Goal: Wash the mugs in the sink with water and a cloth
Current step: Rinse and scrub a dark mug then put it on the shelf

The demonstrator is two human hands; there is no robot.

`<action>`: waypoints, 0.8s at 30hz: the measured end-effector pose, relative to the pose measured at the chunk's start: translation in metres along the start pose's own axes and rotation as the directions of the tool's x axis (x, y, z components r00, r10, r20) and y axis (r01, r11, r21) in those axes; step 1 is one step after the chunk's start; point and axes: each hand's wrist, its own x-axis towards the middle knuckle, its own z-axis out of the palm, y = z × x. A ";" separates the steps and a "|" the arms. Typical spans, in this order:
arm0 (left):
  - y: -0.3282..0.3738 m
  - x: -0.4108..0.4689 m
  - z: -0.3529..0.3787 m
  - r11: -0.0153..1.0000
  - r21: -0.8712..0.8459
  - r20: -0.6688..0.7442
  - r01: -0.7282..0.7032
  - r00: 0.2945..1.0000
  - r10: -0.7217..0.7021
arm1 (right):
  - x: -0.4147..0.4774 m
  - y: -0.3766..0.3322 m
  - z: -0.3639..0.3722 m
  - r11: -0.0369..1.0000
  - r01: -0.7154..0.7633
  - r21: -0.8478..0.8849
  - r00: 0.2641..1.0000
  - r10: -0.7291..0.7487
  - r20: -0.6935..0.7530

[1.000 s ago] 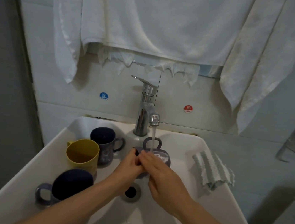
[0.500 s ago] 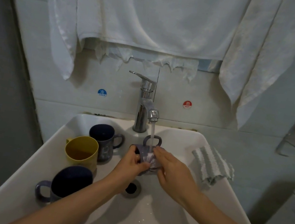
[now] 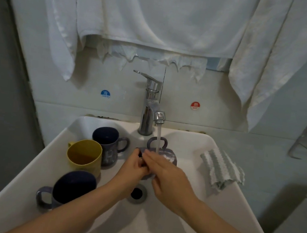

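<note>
Left hand point(image 3: 134, 165): fingers curled round the open end of the grey mug point(image 3: 170, 155), gripping it.
Right hand point(image 3: 170, 176): fingers laid nearly straight across the mug's side, touching it; thumb hidden.
Position of mug: on its side, handle pointing up, held in the middle of the sink point(image 3: 29, 176), above the drain point(image 3: 137, 193).
Water point(image 3: 158, 136): a thin stream from the faucet point(image 3: 150, 104) falls past the handle onto the mug.
Other mugs: three stand upright at the sink's left: back dark mug point(image 3: 106, 143), yellow mug point(image 3: 84, 155), front dark mug point(image 3: 68, 189).
Cloth point(image 3: 221, 169): striped, crumpled on the sink's right rim, apart from both hands.
Wall: white towels point(image 3: 161, 14) hang above the faucet; blue cold sticker point(image 3: 105, 93) left, red hot sticker point(image 3: 195, 105) right.
</note>
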 end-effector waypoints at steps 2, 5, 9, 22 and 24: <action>0.000 0.001 -0.001 1.000 -0.018 -0.018 0.008 1.000 -0.009 | 0.003 0.010 -0.006 0.998 -0.056 0.003 0.998 0.056 -0.040; -0.002 0.003 0.001 0.999 0.014 -0.038 0.029 0.999 -0.028 | 0.003 0.022 -0.012 0.987 -0.153 -0.042 0.987 0.151 -0.062; -0.003 0.001 0.001 0.999 0.044 -0.014 -0.007 1.000 0.007 | 0.006 0.011 -0.007 0.994 -0.109 0.026 0.992 0.110 -0.059; 0.004 0.007 0.003 0.999 0.009 0.002 0.031 1.000 -0.031 | 0.011 0.024 -0.014 0.976 -0.152 0.156 0.972 0.176 -0.158; 0.003 0.009 0.001 0.997 -0.045 0.009 0.057 0.998 -0.056 | 0.010 0.036 -0.018 0.961 -0.238 0.144 0.948 0.262 -0.183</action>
